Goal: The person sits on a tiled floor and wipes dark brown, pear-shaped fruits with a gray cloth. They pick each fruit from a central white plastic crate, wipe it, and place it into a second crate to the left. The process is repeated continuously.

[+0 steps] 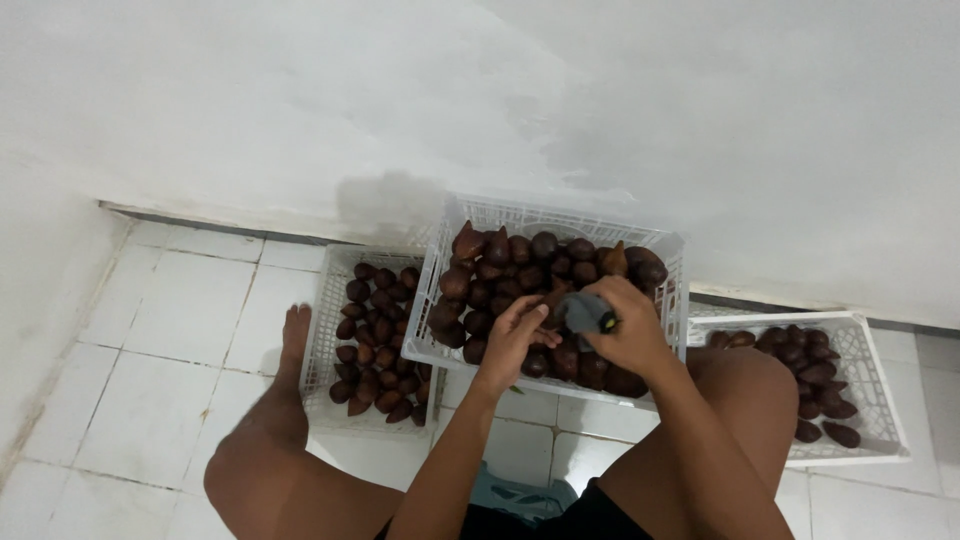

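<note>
Holding a brown scaly fruit (553, 300) over the middle crate (560, 225), your left hand (515, 335) pinches it by its lower end while your right hand (628, 325) is closed around a small grey tool (588, 312) with a dark tip, set against the fruit's side. The two hands meet just above the heap of fruit (520, 265) that fills this white slatted crate, which sits tilted toward the wall (700, 120). To work well here, keep the fruit firmly pinned between thumb and fingers so it cannot roll, keep your fingertips out of the tool's path, and make short strokes away from your left hand; the skin looks spiny, so I would judge that a light grip will slip. Whether the tool has an edge or bristles cannot be told from this view. Just beside you on the left lies a second crate (335, 330) part-filled with the same fruit, close to your bare foot (294, 335); on the right, by your knee (745, 385), stands a third crate (880, 400) holding fewer. All three rest on the white tiled floor (170, 330).
</note>
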